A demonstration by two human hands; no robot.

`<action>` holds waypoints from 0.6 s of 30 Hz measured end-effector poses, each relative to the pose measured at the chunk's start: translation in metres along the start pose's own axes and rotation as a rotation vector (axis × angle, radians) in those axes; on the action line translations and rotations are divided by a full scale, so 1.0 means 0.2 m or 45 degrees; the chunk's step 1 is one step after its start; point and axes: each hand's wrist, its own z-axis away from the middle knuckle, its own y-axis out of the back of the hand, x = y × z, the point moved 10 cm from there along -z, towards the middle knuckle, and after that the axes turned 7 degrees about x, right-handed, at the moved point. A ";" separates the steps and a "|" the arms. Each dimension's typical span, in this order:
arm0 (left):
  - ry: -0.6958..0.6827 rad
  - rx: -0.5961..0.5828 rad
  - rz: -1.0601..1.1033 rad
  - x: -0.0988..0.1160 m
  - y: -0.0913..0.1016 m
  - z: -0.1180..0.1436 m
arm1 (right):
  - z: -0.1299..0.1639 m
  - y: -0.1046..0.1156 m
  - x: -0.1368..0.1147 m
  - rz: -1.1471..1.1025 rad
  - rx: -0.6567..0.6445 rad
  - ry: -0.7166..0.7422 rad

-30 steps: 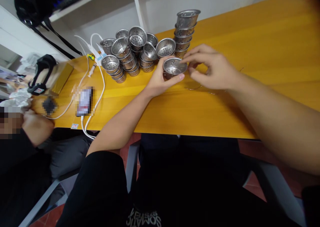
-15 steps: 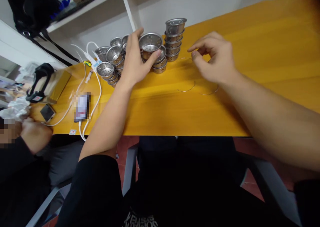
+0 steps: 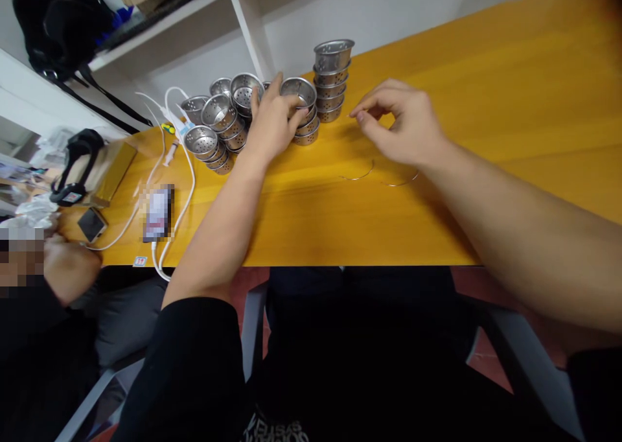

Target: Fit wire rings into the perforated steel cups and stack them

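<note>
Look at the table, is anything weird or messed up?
Nothing looks spilled or broken. Only two thin curved wires seem a bit stray: they lie loose on the table near the right hand, apart from the stacked cups.

Free tabletop (image 3: pixel 500 85) well right of the tall cup stack (image 3: pixel 331 82); shorter stacks (image 3: pixel 218 114) and a white cable (image 3: pixel 193 177) as obstacles leftward.

Your left hand (image 3: pixel 273 124) is at the stacked perforated cups (image 3: pixel 218 113), upper centre. Right of centre, your right hand (image 3: pixel 401 121) pinches its fingertips together.
</note>
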 end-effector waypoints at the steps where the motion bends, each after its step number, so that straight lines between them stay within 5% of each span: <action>1: 0.014 -0.016 -0.005 -0.01 -0.01 0.01 | 0.00 0.00 0.00 -0.002 -0.010 -0.005; 6: 0.017 0.074 0.050 -0.02 0.02 0.02 | 0.00 -0.01 -0.01 -0.038 -0.022 -0.012; 13: -0.034 0.054 0.301 -0.21 -0.05 -0.05 | 0.00 -0.01 -0.01 -0.068 -0.037 -0.041; 18: -0.071 0.043 0.285 -0.06 0.01 -0.04 | 0.00 -0.01 -0.01 -0.020 -0.021 -0.017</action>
